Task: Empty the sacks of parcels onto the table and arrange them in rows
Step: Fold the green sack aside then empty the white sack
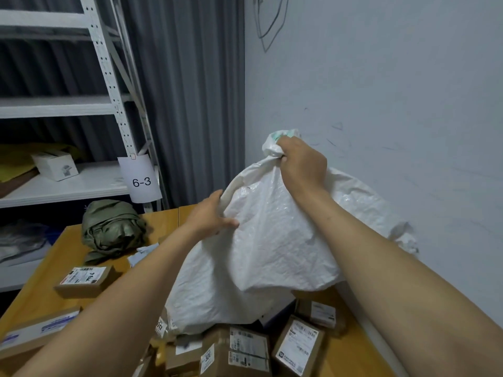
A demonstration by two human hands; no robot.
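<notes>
A large white woven sack (272, 240) is held up over the wooden table (54, 254), its open end hanging down. My right hand (302, 161) grips its bunched top corner. My left hand (209, 216) clutches the sack's left edge lower down. Several cardboard parcels with labels lie heaped under the sack's mouth, among them a brown box (298, 346) and a flat one (239, 349). One more small box (84, 280) rests apart at the left, and a long flat parcel (38, 330) lies near the front left edge.
A crumpled green sack (111, 227) lies at the table's far left. White metal shelving (106, 77) with a "6-3" tag (141, 178) stands behind, in front of a grey curtain. The wall (381, 91) runs close along the table's right side.
</notes>
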